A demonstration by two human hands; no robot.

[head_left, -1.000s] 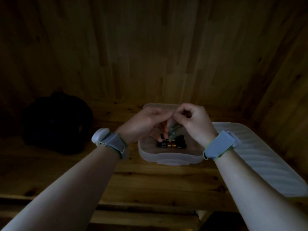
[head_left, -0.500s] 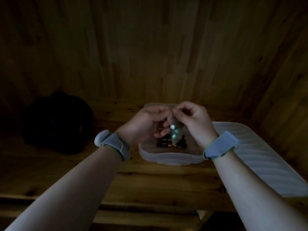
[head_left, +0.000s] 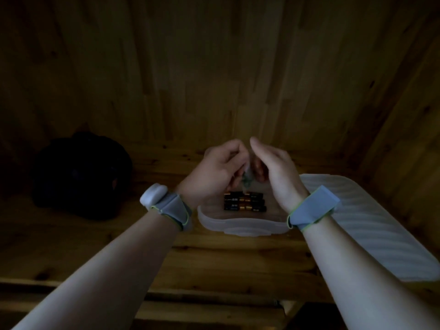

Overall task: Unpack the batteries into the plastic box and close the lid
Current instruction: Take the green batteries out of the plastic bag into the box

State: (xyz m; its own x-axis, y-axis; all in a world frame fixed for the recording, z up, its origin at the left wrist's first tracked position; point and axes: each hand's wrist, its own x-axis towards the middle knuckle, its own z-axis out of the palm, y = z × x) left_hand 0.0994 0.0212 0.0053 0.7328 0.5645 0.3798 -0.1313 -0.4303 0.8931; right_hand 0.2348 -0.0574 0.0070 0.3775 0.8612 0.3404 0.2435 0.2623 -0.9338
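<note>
1. I see the black-and-gold batteries (head_left: 244,202) lying in rows inside the translucent rounded plastic box (head_left: 242,228) on the wooden desk (head_left: 226,263).
2. Just above them, the left hand (head_left: 214,173) curls its fingers on a blurred clear plastic wrapper (head_left: 247,178).
3. The right hand (head_left: 276,167) is beside the wrapper; I cannot tell its grip.
4. The ribbed white lid (head_left: 371,234) lies right of the box, and a dark bag (head_left: 81,177) sits well to the left.

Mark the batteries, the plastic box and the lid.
batteries (head_left: 245,203), head view, middle of the row.
plastic box (head_left: 240,226), head view, near rim.
lid (head_left: 371,225), head view, ribbed top surface.
</note>
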